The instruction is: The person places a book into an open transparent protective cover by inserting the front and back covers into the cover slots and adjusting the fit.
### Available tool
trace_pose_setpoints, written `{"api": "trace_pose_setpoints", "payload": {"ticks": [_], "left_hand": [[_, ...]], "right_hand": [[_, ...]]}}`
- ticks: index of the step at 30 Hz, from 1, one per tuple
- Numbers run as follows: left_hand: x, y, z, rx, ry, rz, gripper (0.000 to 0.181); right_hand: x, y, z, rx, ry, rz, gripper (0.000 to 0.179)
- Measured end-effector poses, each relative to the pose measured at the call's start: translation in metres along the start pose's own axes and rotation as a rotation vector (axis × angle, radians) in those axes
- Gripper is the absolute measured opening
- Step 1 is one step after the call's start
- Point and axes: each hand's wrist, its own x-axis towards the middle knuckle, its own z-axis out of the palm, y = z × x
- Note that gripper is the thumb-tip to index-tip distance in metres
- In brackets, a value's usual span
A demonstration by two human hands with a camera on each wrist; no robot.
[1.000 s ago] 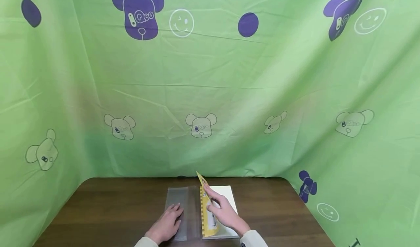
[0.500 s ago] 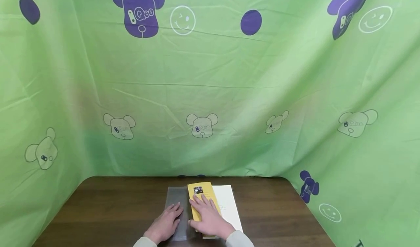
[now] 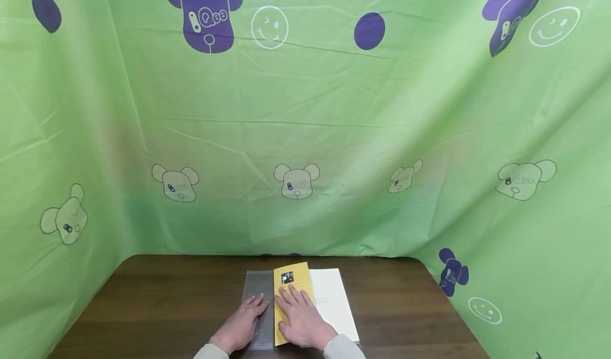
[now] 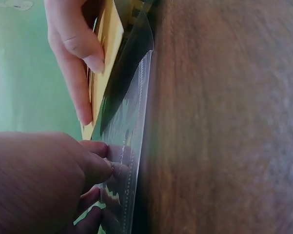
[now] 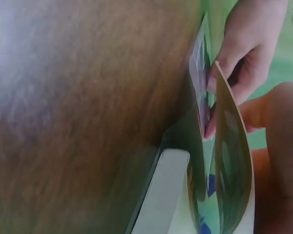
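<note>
An open book (image 3: 334,300) lies in the middle of the table, a white page showing on its right side. Its yellow front cover (image 3: 295,273), with a small photo near the top, is turned over to the left. My right hand (image 3: 303,316) rests on that cover, fingers spread. Left of it, my left hand (image 3: 242,323) presses a clear plastic book cover (image 3: 260,282) with extended fingers. In the left wrist view the yellow flap (image 4: 109,53) stands tilted above the plastic sheet (image 4: 129,126). From the right wrist, the flap (image 5: 232,151) bows up from the thick book block (image 5: 163,190).
The brown wooden table (image 3: 167,300) reaches out on both sides of the book. A green cloth (image 3: 229,136) with bear and smiley prints hangs behind and at both sides.
My right hand has turned the yellow cover from upright over to the left, onto the plastic's side, and now lies flat on it. The left hand has stayed on the plastic.
</note>
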Motion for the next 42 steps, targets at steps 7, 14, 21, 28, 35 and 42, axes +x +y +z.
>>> {"api": "trace_pose_setpoints", "payload": {"ticks": [7,14,21,28,35,42], "left_hand": [[-0.002,0.000,-0.001,-0.004,0.014,-0.009,0.038],[-0.003,0.000,-0.003,-0.069,-0.011,-0.047,0.039],[-0.006,-0.001,-0.004,-0.109,-0.038,-0.050,0.045],[-0.007,0.000,0.001,-0.095,-0.035,-0.028,0.046],[-0.005,0.000,0.002,-0.090,-0.032,-0.020,0.047],[-0.005,0.000,0.001,-0.111,-0.058,-0.024,0.048]], "right_hand": [[-0.001,0.008,0.000,0.035,0.020,-0.010,0.062],[-0.002,0.013,0.000,0.096,0.037,0.004,0.071],[-0.004,0.016,0.005,0.141,0.051,0.000,0.075],[-0.009,0.023,0.008,0.190,0.051,0.010,0.075],[-0.008,0.024,0.005,0.153,0.046,0.005,0.074],[-0.006,0.022,0.004,0.095,0.037,0.016,0.073]]}}
